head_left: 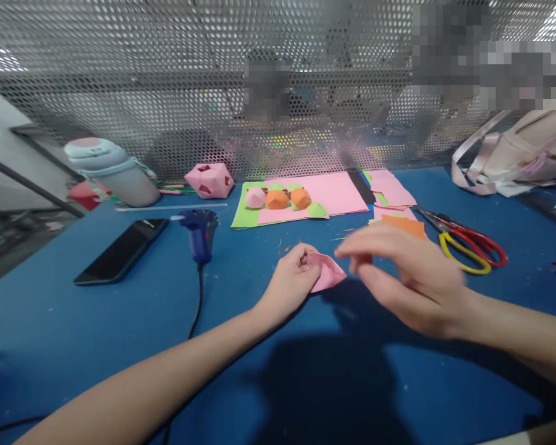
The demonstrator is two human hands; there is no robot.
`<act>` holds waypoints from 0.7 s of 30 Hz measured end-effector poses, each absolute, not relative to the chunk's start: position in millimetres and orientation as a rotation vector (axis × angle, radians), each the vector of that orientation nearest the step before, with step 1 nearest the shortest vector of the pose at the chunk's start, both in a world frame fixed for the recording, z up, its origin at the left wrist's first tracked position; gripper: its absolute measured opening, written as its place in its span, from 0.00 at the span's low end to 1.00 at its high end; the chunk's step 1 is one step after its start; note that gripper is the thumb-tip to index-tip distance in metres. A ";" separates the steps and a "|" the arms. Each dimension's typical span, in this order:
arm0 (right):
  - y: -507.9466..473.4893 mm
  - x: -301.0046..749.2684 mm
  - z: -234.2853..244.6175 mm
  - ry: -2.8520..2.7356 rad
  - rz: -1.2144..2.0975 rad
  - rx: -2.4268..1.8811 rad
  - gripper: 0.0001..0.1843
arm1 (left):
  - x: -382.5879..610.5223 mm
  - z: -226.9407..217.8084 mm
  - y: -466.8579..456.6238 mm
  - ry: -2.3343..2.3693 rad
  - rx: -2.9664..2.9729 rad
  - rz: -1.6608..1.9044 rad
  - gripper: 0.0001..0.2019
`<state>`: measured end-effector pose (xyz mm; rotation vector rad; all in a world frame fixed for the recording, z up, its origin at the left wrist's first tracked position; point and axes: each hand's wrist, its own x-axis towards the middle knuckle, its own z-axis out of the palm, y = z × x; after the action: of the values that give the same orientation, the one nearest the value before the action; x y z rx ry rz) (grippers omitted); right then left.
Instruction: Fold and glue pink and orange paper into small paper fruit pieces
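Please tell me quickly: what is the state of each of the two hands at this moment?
Left hand: closed, holding the folded pink paper.
Right hand: open, fingers loosely bent, nothing visible in its grasp.

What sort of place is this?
Likely a papercraft worktable; can't tell if classroom or workshop. Signs: the blue glue gun, red-and-yellow scissors and coloured paper sheets.
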<state>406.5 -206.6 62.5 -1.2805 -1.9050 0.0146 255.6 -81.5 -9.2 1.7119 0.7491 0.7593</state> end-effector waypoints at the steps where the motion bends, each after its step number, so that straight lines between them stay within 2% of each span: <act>1: -195.9 409.2 57.7 -1.870 0.097 -1.295 0.12 | 256.8 -9.3 -81.5 0.770 1.679 0.768 0.03; 3: -177.9 413.8 39.4 -1.803 0.299 -1.433 0.13 | 258.5 -9.5 -82.4 0.794 1.603 0.762 0.05; 5: -166.1 417.7 17.6 -1.755 0.400 -1.525 0.09 | 259.1 -9.4 -83.8 0.800 1.570 0.728 0.05; 10: -159.5 422.5 -9.8 -1.771 0.400 -1.513 0.08 | 258.5 -7.7 -85.3 0.784 1.726 0.625 0.09; 17: -160.6 417.4 -9.0 -1.577 0.655 -1.530 0.06 | 254.8 -10.2 -76.8 0.818 1.997 0.645 0.07; 21: -182.2 400.3 27.7 -1.242 0.848 -1.436 0.10 | 252.4 -11.4 -70.3 0.923 1.925 0.713 0.06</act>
<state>400.3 -182.2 27.7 -1.4358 -1.2416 0.8482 252.4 -70.3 -11.4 1.9250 0.9230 0.7134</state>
